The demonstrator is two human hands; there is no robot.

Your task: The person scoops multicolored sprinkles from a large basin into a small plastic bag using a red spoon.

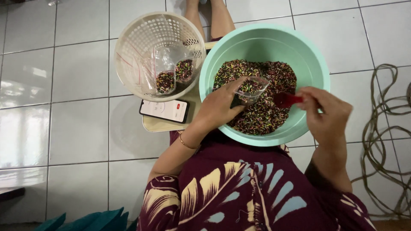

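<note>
Left hand (218,107) is pinching open a thin clear bag (251,87) over the sprinkles (265,111) in the green bowl (312,64), right hand (327,113) is gripping a red scoop (286,99); bag is looking light, limp, slippery, best held at its rim

The lower wall of the mint-green basin (299,55) is covered by the left hand (218,109), the right hand (327,113) and the patterned dress (252,188). Most of the red scoop (286,100) is closed inside the right hand; only its front end is seen, slightly blurred. The bottom of the small clear bag (252,89) is masked by the left fingers. The low wooden stool (165,125) is largely hidden beneath the basin, the white basket (128,47) and the phone (164,110). The screen detail is too small to be made out. The cord (387,141) is cut off by the right edge, and the teal object (85,220) by the bottom edge.
</note>
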